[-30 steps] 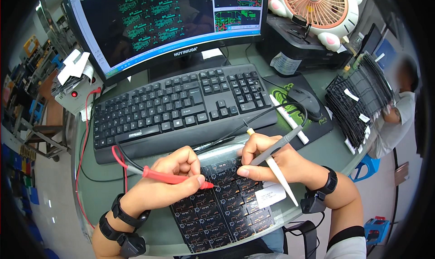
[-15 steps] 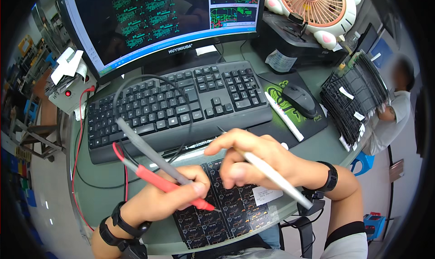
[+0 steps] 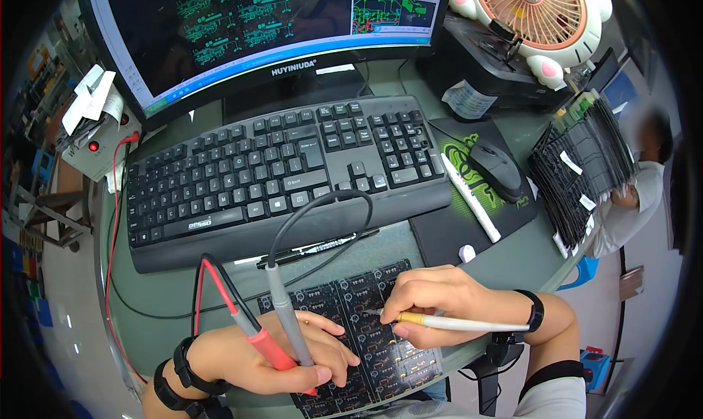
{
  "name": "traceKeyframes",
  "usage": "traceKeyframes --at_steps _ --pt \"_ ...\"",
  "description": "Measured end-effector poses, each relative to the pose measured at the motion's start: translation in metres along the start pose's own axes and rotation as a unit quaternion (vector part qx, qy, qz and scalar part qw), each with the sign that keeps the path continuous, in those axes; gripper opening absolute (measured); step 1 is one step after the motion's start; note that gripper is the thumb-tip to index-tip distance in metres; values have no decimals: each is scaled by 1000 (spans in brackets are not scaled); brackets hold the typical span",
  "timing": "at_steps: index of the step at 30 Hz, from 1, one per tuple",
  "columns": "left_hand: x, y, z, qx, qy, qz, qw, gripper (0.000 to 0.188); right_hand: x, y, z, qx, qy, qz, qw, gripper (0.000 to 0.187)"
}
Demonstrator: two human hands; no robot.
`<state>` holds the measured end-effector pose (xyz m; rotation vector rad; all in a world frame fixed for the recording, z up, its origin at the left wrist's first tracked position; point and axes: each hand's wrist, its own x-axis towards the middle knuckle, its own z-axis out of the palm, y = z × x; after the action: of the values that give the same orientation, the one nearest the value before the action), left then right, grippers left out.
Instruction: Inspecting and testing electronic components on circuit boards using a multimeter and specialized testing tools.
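Observation:
My left hand is closed around two test probes. One is a red probe angled down with its tip low on the circuit board panel; the other is a grey probe standing more upright, its tip hidden by my fingers. Beneath both hands lies the dark circuit board panel, marked with rows of repeated circuits. My right hand pinches a slim white pen-like tool with a yellow collar. Its thin dark tip points left, at or just above the panel's upper middle.
Behind the panel is a black keyboard, with pens along its front edge. Right of it, a white marker and mouse rest on a mat. Beyond are stacked black boards and a monitor. Probe cables loop near my left hand.
My left hand has moved down the panel, and the grey probe has swung more upright. My right hand has turned its tool from pointing up-left to nearly level, bringing the tip to the panel.

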<state>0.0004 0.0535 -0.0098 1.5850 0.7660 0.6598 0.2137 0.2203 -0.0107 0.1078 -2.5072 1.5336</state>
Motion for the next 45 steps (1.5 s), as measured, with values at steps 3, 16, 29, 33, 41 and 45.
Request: traceKeyframes --at_steps 3,16,29,33,41,45 --pt "-1 -3 1 1 1 -5 1000 27 0 4 3 -46 5 -28 999 18" --pt "-2 -6 4 -3 17 9 1000 24 0 8 7 -66 42 -36 996 22" --pt "-1 -7 3 -1 24 9 1000 24 0 7 11 -96 61 4 994 20" --pt "-2 -7 3 2 23 5 1000 25 0 8 11 -97 60 -1 993 20" --pt "-1 -7 3 3 17 0 1000 25 1 8 12 -103 59 1 993 20" --pt "-1 -8 3 8 14 1 1000 25 0 7 12 -104 57 2 993 20"
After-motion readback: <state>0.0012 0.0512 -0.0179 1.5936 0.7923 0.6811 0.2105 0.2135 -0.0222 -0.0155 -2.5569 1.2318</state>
